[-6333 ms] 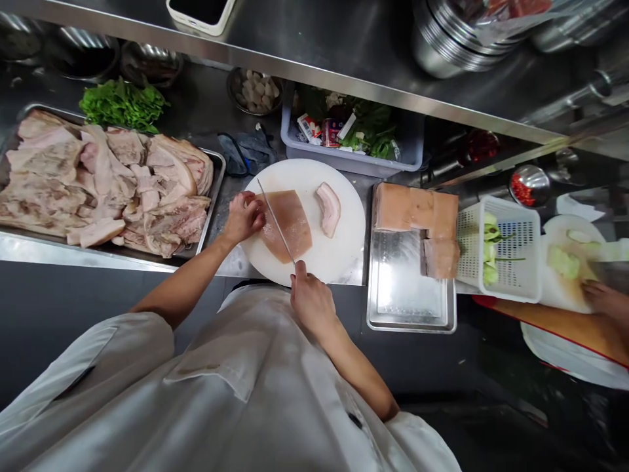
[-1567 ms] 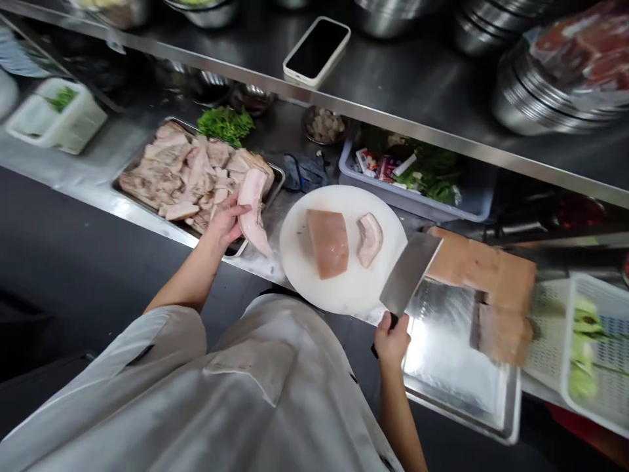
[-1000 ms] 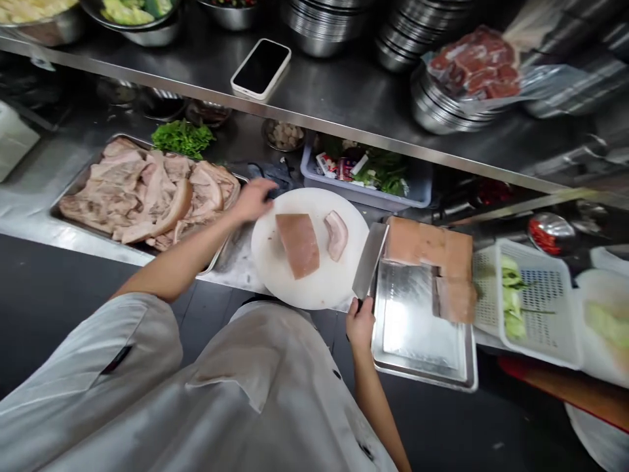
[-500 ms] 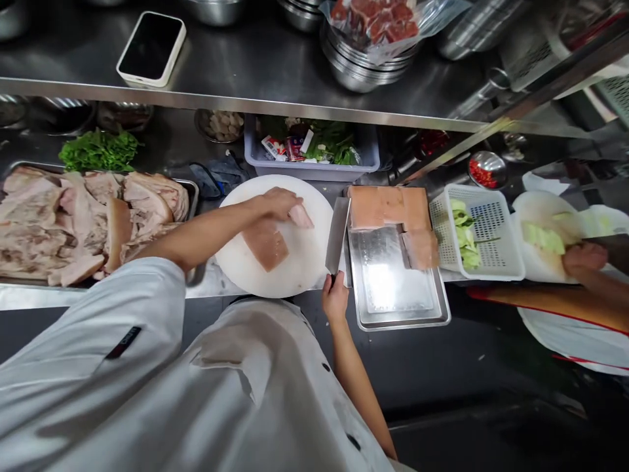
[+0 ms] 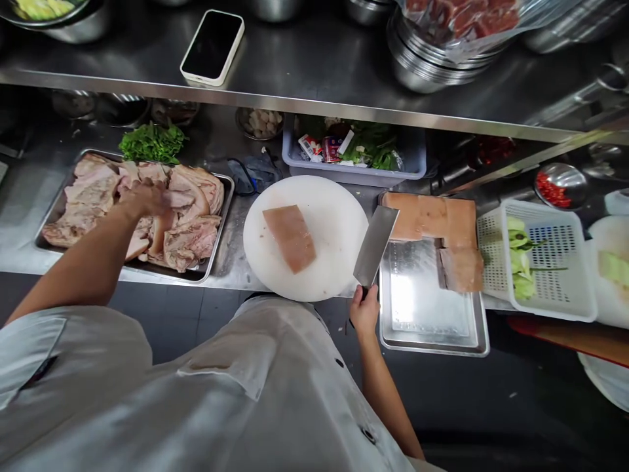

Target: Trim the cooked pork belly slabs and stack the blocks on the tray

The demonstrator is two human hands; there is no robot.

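My left hand point(image 5: 142, 196) reaches over the meat tray point(image 5: 216, 252) at the left, touching the pale cooked meat point(image 5: 189, 246); its fingers are blurred, and whether they grip anything is unclear. On the round white cutting board point(image 5: 339, 262) lies one flat brown slab of meat point(image 5: 291, 237). In my right hand point(image 5: 364, 308) is the black handle of a cleaver point(image 5: 376, 246), its broad blade pointing up between the board's right edge and a metal tray point(image 5: 435, 344). Several skin-up meat slabs point(image 5: 432, 216) line the back and right of that tray.
Behind the board stands a grey bin point(image 5: 354, 174) with greens and packets. A white basket point(image 5: 565, 262) of vegetable pieces is right of the metal tray. A steel shelf point(image 5: 314, 72) holds a phone point(image 5: 212, 47) and bowls. Greens point(image 5: 152, 143) lie behind the meat tray.
My left hand has moved left from the board to the meat tray. The small pale piece it held is gone from the board. The view has shifted left; my right hand still holds the cleaver.
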